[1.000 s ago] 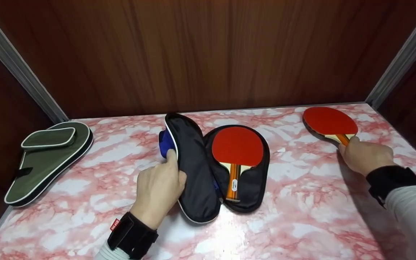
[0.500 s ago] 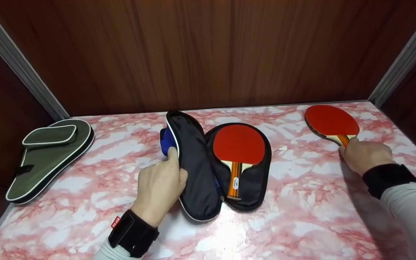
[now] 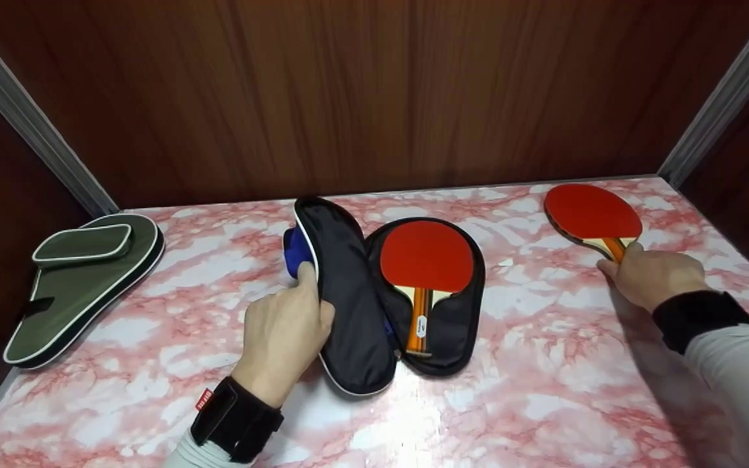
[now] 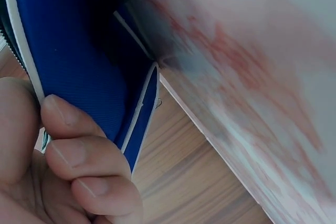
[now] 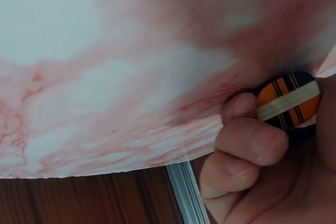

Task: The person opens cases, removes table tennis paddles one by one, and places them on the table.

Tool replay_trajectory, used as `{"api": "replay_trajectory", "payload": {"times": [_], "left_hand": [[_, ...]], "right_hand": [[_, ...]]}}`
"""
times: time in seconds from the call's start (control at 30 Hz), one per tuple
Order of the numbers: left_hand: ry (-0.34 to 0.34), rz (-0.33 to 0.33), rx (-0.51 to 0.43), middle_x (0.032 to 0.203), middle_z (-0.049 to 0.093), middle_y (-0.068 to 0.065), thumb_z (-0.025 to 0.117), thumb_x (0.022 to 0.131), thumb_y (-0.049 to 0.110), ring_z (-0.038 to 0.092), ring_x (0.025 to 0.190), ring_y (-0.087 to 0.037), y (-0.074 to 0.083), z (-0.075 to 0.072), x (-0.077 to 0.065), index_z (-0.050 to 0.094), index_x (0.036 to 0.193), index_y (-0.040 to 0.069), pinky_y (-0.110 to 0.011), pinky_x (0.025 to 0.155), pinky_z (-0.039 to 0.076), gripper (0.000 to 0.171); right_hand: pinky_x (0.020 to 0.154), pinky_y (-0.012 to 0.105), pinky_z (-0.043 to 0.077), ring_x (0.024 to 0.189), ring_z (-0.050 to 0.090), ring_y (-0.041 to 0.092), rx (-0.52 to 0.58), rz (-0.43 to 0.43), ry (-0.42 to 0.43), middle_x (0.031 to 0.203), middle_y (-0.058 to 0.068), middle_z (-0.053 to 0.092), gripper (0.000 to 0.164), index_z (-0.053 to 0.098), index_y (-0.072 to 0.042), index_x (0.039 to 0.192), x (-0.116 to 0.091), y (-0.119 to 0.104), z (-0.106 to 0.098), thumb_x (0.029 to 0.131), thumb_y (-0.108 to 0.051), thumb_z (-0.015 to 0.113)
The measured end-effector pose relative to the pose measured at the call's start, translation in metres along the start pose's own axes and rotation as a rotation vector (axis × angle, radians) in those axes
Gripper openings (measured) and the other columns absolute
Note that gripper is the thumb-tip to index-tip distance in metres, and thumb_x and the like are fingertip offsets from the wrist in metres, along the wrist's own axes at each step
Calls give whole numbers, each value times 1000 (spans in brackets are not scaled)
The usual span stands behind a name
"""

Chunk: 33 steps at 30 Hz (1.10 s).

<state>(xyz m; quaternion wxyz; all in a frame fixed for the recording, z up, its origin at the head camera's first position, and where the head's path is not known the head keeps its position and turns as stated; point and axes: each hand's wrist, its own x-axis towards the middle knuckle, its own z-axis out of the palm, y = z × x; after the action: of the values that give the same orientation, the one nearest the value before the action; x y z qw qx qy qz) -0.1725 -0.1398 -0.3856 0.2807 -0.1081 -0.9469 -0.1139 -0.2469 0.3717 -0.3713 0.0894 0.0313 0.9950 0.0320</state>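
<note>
My left hand (image 3: pixel 289 335) pinches the edge of the raised cover of a black paddle case (image 3: pixel 356 305) with white piping. The cover's blue outer side (image 4: pixel 73 51) fills much of the left wrist view. A red table tennis paddle (image 3: pixel 426 257) lies face up in the case's other half, handle toward me. At the right, my right hand (image 3: pixel 657 279) grips the handle of a second red paddle (image 3: pixel 592 211), its blade pointing to the back left. The butt of that handle (image 5: pixel 289 100), striped orange and black, shows between thumb and fingers in the right wrist view.
A green paddle case (image 3: pixel 88 286) with white piping and a small pocket lies at the left of the pink marbled table (image 3: pixel 530 390). Brown wood-grain panels (image 3: pixel 374 97) wall in the back and both sides.
Both hands keep their holds, on the case cover and on the paddle handle. The whole head view shifts slightly; little else differs.
</note>
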Motion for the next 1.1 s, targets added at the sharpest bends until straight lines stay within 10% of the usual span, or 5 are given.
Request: {"api": "replay_trajectory", "payload": {"times": [0.33, 0.53, 0.67, 0.93, 1.1], "left_hand": [[7, 7, -15, 58, 60, -15, 73, 88, 11, 61, 47, -38, 0, -2, 0, 63, 128, -10, -55, 45, 47, 46], [-10, -4, -16, 60, 62, -18, 73, 89, 12, 62, 49, -39, -1, -3, 1, 63, 128, -10, -56, 46, 48, 46], [-36, -16, -23, 61, 63, -18, 72, 91, 13, 63, 50, -40, 0, -3, 1, 63, 130, -10, -56, 47, 48, 46], [3, 7, -22, 58, 59, -16, 73, 89, 12, 62, 48, -38, 1, -3, 1, 63, 128, -10, -55, 45, 47, 46], [29, 21, -23, 56, 57, -14, 73, 88, 11, 61, 47, -37, 1, -3, 0, 63, 126, -10, -54, 44, 46, 45]], "right_hand": [[58, 58, 51, 67, 58, 47, -19, -13, 329, 77, 28, 55, 71, 44, 12, 97, -26, -20, -1, 106, -55, 66], [96, 81, 46, 120, 56, 69, 162, -178, 391, 139, 47, 55, 84, 44, 16, 147, -39, -54, -5, 107, -55, 67], [119, 77, 30, 148, 40, 62, 256, -278, 338, 164, 41, 39, 91, 26, 10, 168, -48, -87, -4, 111, -50, 62], [120, 71, 37, 148, 50, 51, 416, -389, 350, 160, 30, 53, 85, 41, 1, 167, -81, -159, 4, 110, -59, 60], [101, 57, 57, 115, 71, 36, 438, -445, 431, 126, 17, 74, 61, 69, -2, 135, -89, -195, 14, 106, -56, 69]]}}
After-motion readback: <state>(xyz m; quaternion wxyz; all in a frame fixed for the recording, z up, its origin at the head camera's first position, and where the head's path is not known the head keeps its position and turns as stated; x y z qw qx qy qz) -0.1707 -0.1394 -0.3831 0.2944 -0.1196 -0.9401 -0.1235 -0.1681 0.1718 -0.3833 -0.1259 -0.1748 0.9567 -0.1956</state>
